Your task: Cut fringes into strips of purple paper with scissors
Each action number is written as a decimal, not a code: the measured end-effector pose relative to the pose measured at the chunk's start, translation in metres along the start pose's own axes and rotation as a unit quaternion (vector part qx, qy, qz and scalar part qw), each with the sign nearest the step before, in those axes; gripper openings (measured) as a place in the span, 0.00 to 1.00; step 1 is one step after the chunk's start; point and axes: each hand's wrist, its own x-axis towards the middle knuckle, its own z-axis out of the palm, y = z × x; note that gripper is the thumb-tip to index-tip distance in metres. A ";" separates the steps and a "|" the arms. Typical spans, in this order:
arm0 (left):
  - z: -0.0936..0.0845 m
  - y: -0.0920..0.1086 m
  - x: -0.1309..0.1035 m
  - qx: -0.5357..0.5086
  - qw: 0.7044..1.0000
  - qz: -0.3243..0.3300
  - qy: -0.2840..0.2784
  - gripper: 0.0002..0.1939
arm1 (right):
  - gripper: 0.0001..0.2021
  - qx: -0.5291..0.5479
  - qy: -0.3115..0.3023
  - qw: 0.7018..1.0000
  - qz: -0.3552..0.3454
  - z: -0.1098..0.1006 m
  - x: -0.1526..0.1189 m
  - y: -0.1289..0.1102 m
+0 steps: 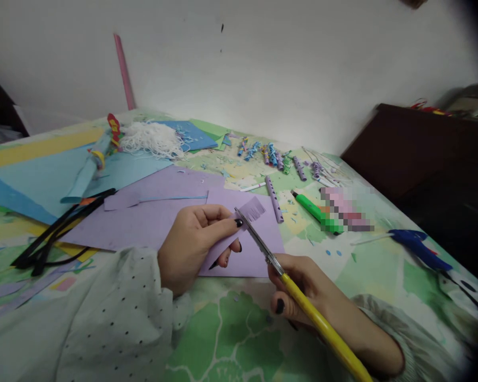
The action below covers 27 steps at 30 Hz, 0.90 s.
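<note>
My left hand [201,239] pinches a narrow strip of purple paper [254,210] between thumb and fingers. The strip's far end is cut into a short fringe. My right hand [306,297] holds scissors [318,321] with yellow handles, partly hidden by the hand. Their metal blades lie at the strip beside my left thumb. Under the hands is a sheet of purple paper [242,260], and beyond the blades a rolled purple tube [274,199] rests across its edge.
A green cutter [314,211] and a blue glue gun [418,248] lie at the right. Small curled paper rolls [273,155] and white yarn [153,139] are farther back. Black-framed glasses [59,228] sit at the left on coloured sheets.
</note>
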 end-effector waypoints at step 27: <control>0.000 0.001 -0.002 0.020 1.000 -0.020 0.012 0.10 | 0.21 -0.022 -0.004 1.000 -0.017 0.001 0.000 -0.004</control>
